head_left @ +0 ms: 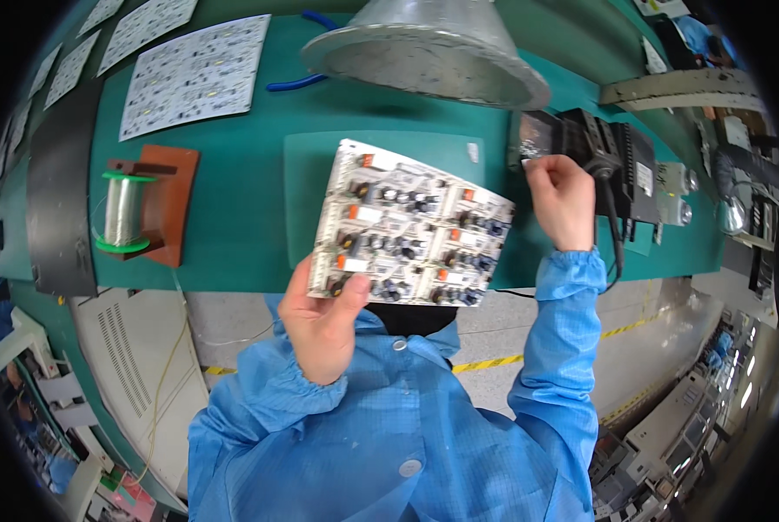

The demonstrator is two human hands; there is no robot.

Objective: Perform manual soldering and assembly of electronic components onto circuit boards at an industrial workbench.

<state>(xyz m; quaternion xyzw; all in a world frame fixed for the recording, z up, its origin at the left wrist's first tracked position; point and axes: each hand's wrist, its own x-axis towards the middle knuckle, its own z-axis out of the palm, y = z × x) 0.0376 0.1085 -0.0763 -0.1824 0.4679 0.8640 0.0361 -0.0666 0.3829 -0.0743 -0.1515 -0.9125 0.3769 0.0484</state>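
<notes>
My left hand (324, 326) grips a white circuit board (424, 239) by its lower left corner, thumb on top. The board is tilted above a pale green mat (307, 165) and carries rows of orange-and-white blocks, black round parts and other small components. To the right of the board, my right hand (564, 198) is closed in a pinch, with a tiny whitish bit showing at its fingertips, too small to name. Those fingertips are beside a small dark, shiny tray (536, 135), whose contents I cannot make out.
A metal fume hood (433, 65) hangs over the table's far side, partly covering blue-handled pliers (298, 83). At left are a solder wire spool (123, 211) on a brown stand and a component-covered sheet (196, 74). Black equipment (633, 170) with a cable (616, 235) stands at right.
</notes>
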